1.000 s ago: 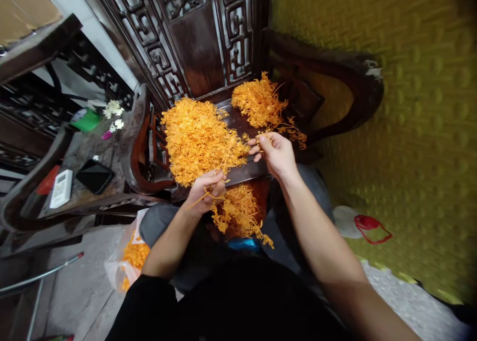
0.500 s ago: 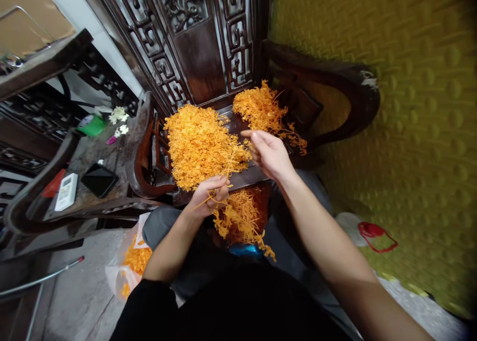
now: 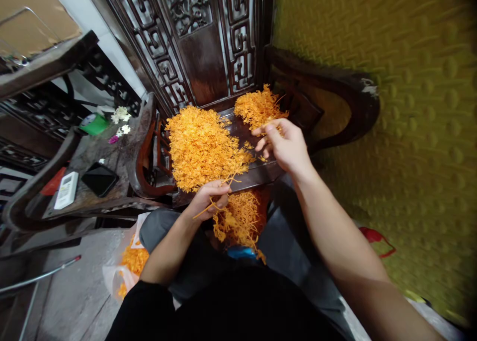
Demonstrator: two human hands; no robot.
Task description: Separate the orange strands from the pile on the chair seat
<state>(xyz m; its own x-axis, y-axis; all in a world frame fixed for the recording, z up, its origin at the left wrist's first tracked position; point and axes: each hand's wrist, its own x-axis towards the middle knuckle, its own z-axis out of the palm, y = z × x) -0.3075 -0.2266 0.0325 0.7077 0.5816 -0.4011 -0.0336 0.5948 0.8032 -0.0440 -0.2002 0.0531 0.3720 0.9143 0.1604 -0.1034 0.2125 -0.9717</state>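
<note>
My left hand (image 3: 208,198) is closed round the stems of an orange flower sprig bunch (image 3: 236,220) that hangs down over my lap. My right hand (image 3: 283,144) reaches forward to the smaller orange pile (image 3: 257,107) on the dark wooden chair seat (image 3: 257,169), its fingers pinched on a thin orange strand at the pile's near edge. A larger orange heap (image 3: 199,144) fills the left half of the seat, just beyond my left hand.
A carved chair back (image 3: 208,38) rises behind the piles and a curved armrest (image 3: 335,90) runs on the right. A side table (image 3: 93,157) at left holds a black phone (image 3: 100,178), a white remote (image 3: 67,189) and a green cup (image 3: 94,124). A plastic bag of orange bits (image 3: 128,266) lies on the floor.
My right hand has moved forward and to the right from the big heap's edge to the smaller pile. My left hand has stayed put with its bunch.
</note>
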